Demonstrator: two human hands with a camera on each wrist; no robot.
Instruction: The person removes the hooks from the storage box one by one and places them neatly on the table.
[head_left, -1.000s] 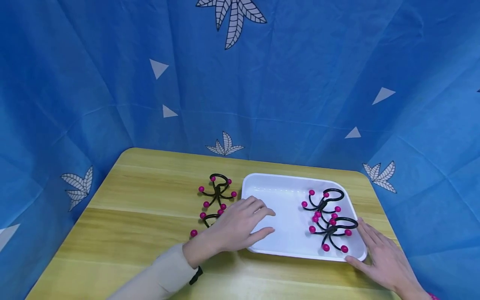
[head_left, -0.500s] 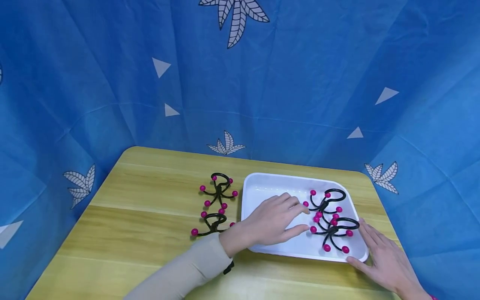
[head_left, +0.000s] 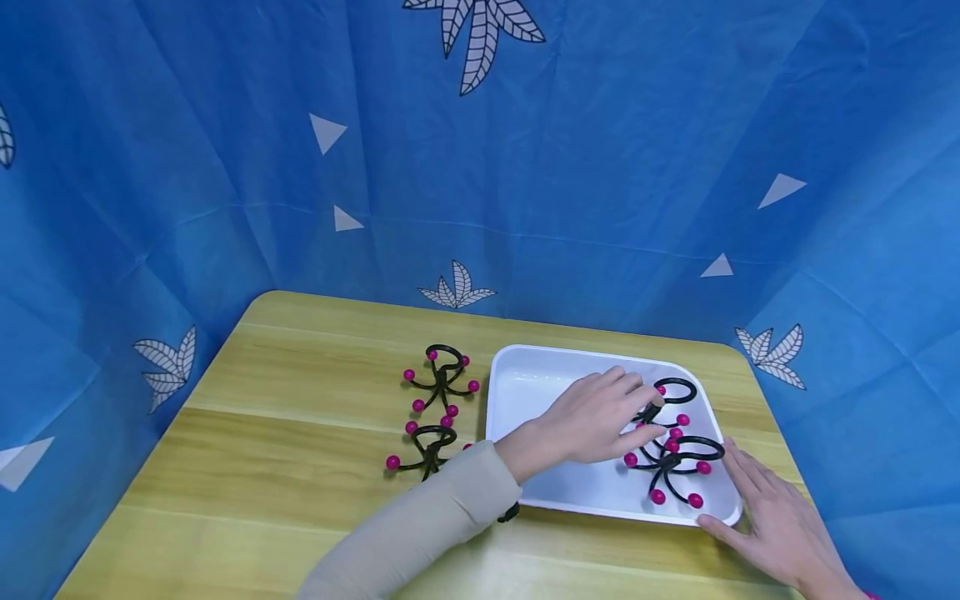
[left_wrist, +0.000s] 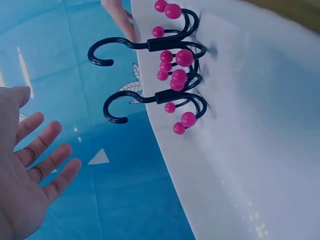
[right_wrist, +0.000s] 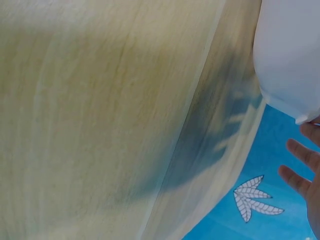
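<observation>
Two black hook hangers with several curved arms and pink ball tips lie at the right end of the white tray (head_left: 536, 379): a front hanger (head_left: 670, 461) and a rear hanger (head_left: 651, 412). My left hand (head_left: 596, 417) hovers over the tray beside the rear hanger and partly hides it in the head view. In the left wrist view the left hand (left_wrist: 25, 175) has spread fingers, apart from both hangers. At the tray's front right corner my right hand (head_left: 772, 521) touches the rim with thumb and extended fingers. Some right fingers (right_wrist: 295, 181) stand free of it in the right wrist view.
Left of the tray, two similar hangers lie on the wooden table (head_left: 300, 400): a far one (head_left: 441, 377) and a near one (head_left: 431, 454), which the left sleeve (head_left: 427, 517) partly covers. A blue curtain (head_left: 562, 183) hangs behind the table.
My left hand has moved right, from the tray's left edge across to the rear hanger, uncovering the near hanger on the table. The right hand stays at the tray's corner.
</observation>
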